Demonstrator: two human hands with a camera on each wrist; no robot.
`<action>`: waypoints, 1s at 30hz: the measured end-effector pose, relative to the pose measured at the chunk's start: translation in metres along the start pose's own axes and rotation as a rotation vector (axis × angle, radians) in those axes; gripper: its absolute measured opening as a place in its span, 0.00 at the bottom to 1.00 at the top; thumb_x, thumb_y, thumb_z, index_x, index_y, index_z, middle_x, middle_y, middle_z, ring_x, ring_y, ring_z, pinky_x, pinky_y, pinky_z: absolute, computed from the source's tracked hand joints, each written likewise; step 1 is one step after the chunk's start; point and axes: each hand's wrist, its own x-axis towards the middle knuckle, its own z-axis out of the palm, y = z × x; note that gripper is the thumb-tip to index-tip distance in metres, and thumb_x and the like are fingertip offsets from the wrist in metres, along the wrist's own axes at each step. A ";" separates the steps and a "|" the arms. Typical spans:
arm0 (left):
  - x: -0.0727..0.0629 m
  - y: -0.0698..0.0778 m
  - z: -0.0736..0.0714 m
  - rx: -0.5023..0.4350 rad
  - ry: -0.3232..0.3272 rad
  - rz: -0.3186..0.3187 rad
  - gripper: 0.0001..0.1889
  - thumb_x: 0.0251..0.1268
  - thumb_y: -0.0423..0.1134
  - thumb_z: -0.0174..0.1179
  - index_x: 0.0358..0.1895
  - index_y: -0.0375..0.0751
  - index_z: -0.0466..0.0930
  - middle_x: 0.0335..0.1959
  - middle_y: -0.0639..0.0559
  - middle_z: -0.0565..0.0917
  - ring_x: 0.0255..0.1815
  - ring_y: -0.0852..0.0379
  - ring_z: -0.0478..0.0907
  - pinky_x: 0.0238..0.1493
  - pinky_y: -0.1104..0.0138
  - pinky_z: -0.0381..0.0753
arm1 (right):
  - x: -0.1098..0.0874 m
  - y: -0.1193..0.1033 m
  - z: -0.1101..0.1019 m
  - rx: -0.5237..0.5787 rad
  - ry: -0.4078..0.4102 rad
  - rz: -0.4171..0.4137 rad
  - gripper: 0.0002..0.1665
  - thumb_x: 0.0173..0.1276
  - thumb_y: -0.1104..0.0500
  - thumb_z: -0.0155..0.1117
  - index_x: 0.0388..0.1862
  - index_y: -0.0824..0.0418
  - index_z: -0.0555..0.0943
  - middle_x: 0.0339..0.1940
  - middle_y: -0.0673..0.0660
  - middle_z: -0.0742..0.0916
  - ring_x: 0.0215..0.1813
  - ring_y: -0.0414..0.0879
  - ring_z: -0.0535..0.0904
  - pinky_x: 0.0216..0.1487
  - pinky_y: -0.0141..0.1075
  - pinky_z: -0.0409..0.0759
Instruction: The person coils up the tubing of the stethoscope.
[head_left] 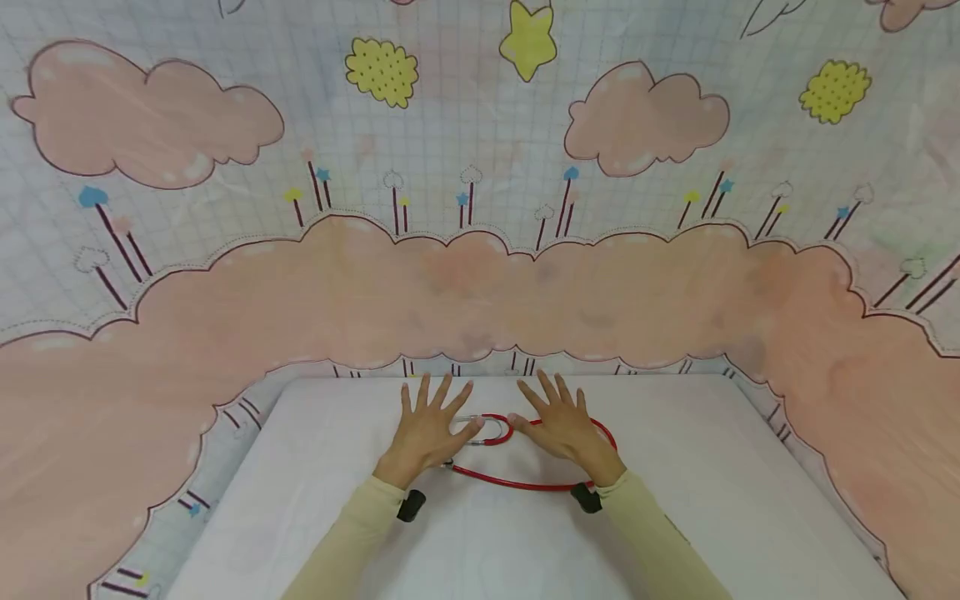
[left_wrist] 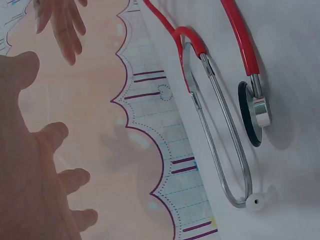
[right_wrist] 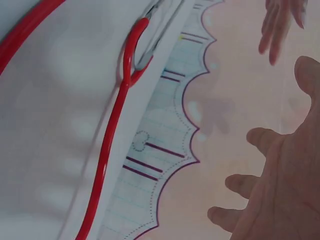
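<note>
A red stethoscope (head_left: pixel 517 485) lies on the white table, its tube looping out to the right. Its metal ear tubes (left_wrist: pixel 230 125) and round chest piece (left_wrist: pixel 255 112) show plainly in the left wrist view. Above its left part my left hand (head_left: pixel 426 429) is held with fingers spread, gripping nothing. My right hand (head_left: pixel 564 423) hovers over the tube's right side, fingers likewise spread and holding nothing. In the right wrist view the red fork of the tube (right_wrist: pixel 131 65) sits well away from the right hand's fingers. The hands partly hide the stethoscope in the head view.
The white table (head_left: pixel 300 500) ends at a back edge just beyond the fingertips. Behind and around it hangs a patterned cloth (head_left: pixel 525 292) with clouds and stars. A small black wrist device (head_left: pixel 411 505) is at the left sleeve, another (head_left: pixel 586 497) at the right.
</note>
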 end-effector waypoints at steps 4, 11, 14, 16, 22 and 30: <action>0.004 -0.005 0.009 -0.045 -0.029 0.011 0.39 0.66 0.73 0.43 0.78 0.62 0.54 0.80 0.46 0.53 0.81 0.36 0.41 0.74 0.34 0.38 | 0.002 0.006 0.004 0.051 -0.005 0.008 0.42 0.72 0.29 0.44 0.79 0.44 0.56 0.82 0.60 0.55 0.81 0.64 0.46 0.72 0.71 0.44; 0.010 -0.017 0.021 -0.142 -0.073 0.041 0.41 0.66 0.68 0.50 0.78 0.57 0.52 0.80 0.45 0.53 0.81 0.39 0.44 0.75 0.37 0.41 | 0.006 0.015 0.011 0.110 -0.028 0.012 0.42 0.73 0.31 0.44 0.80 0.45 0.54 0.81 0.60 0.57 0.81 0.63 0.49 0.73 0.69 0.45; 0.013 -0.020 0.025 -0.176 -0.081 0.049 0.42 0.65 0.66 0.54 0.78 0.55 0.52 0.80 0.44 0.55 0.80 0.39 0.48 0.76 0.38 0.44 | 0.007 0.018 0.014 0.146 -0.028 0.020 0.41 0.73 0.33 0.47 0.80 0.47 0.56 0.80 0.61 0.59 0.80 0.63 0.51 0.73 0.68 0.46; 0.013 -0.022 0.028 -0.191 -0.093 0.044 0.44 0.63 0.65 0.58 0.78 0.54 0.53 0.79 0.44 0.56 0.80 0.39 0.50 0.76 0.39 0.46 | 0.008 0.020 0.017 0.173 -0.036 0.030 0.41 0.73 0.34 0.47 0.79 0.47 0.56 0.80 0.62 0.61 0.80 0.63 0.52 0.74 0.68 0.46; 0.012 -0.027 0.037 -0.240 -0.135 -0.003 0.46 0.59 0.60 0.65 0.78 0.51 0.55 0.78 0.43 0.59 0.79 0.40 0.54 0.76 0.43 0.50 | 0.008 0.026 0.028 0.245 -0.060 0.051 0.41 0.73 0.33 0.48 0.78 0.49 0.59 0.78 0.63 0.64 0.79 0.63 0.54 0.74 0.67 0.46; 0.014 -0.031 0.045 -0.308 -0.156 -0.051 0.44 0.60 0.57 0.67 0.76 0.49 0.58 0.75 0.42 0.65 0.76 0.41 0.61 0.74 0.46 0.59 | 0.013 0.033 0.039 0.279 -0.062 0.062 0.40 0.73 0.35 0.50 0.78 0.51 0.61 0.76 0.62 0.67 0.78 0.62 0.58 0.74 0.67 0.49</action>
